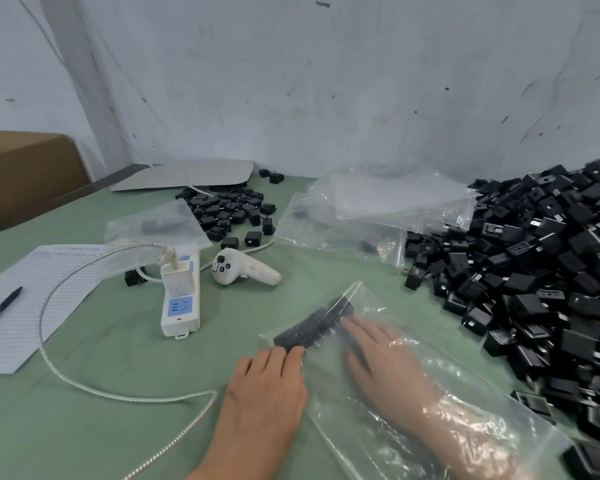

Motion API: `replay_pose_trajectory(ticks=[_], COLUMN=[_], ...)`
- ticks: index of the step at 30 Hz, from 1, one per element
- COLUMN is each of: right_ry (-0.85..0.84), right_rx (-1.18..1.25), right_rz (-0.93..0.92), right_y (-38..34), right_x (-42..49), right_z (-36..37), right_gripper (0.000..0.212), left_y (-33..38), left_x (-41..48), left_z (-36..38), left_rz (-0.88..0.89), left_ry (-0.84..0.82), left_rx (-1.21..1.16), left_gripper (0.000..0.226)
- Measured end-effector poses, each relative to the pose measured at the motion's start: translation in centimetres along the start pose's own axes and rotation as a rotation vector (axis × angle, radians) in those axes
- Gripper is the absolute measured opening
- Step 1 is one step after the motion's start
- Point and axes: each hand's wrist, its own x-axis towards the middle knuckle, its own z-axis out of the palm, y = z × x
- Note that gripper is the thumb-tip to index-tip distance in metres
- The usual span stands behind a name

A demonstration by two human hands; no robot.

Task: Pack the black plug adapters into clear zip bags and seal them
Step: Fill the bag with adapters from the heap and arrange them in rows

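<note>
Clear zip bag point(354, 441): one, lying flat on the green bench point(101, 427), nearest the viewer, mouth toward the person.
Right hand point(385, 358): inside that bag up to the forearm, fingers point(357, 327) stretched out and slightly apart, tips at the row of adapters; motion-blurred.
Left hand point(264, 393): outside the bag, palm down, fingers point(293, 355) nearly straight and together, pressing the bag's left edge beside the row.
Black plug adapters, row point(312, 323): lined up inside the bag at its far end.
Loose adapters, large heap point(541, 271): right side of bench.
Loose adapters, small heap point(229, 209): far centre.
Spare clear bags point(378, 209): stacked between the two heaps.
Power strip point(181, 299), white controller point(243, 268), braided cable point(118, 393): left of centre.
Lined sheet point(32, 296) with pen point(0, 308): far left.
</note>
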Motion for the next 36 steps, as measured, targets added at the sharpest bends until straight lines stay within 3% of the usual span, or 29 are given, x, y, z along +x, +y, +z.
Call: replay_pose_trajectory(ticks=[5,10,13,16,22,27,29,31,33,34,36], right_ry=[-0.056,0.044,0.038,0.011,-0.134,-0.037,-0.157,-0.306,-0.454,-0.433,-0.136], right_rx=[-0.003,0.022,-0.033,0.006,-0.034,-0.121,-0.071,0.255,0.730,0.913,0.940], right_rz=[-0.082,-0.145,-0.302,-0.366,-0.339,-0.361,-0.303,-0.227,-0.059,0.006,0.133], right_y=[-0.6,-1.1,-1.6,-1.4,-1.5,-0.3,0.7,1.6,2.7,3.2,5.0], right_x=[-0.6,-1.3,-1.3,-1.0,-0.4,-4.2,-7.1,-9.9,-11.4,-11.8,-11.7], right_z=[0.0,-0.8,-1.4,-1.5,-1.4,-2.4,-3.4,-6.3,-9.9,-11.6,-13.4], right_gripper=[0.056,0.047,0.034,0.035,0.045,0.044,0.039,0.037,0.031,0.026,0.017], left_y=[0.3,0.6,0.5,0.4,0.2,-0.3,-0.3,-0.1,0.1,0.1,-0.3], left_x=[0.2,0.4,0.1,0.0,0.1,0.3,0.6,0.9,1.1,1.2,1.6], left_z=[-0.7,-1.5,-1.4,-1.2,-1.2,-0.8,-0.7,-0.7,-0.6,-0.7,-0.7], left_rz=[-0.068,-0.122,-0.043,0.069,0.090,0.110,0.111,0.098,0.093,0.093,0.101], left_ry=[-0.089,-0.164,-0.167,-0.195,-0.255,-0.229,-0.213,-0.193,-0.185,-0.189,-0.199], left_rx=[-0.048,-0.077,-0.141,-0.199,-0.240,-0.247,-0.238,-0.222,-0.211,-0.213,-0.209], left_gripper=[0.038,0.036,0.041,0.049,0.050,0.049,0.049,0.049,0.048,0.048,0.047])
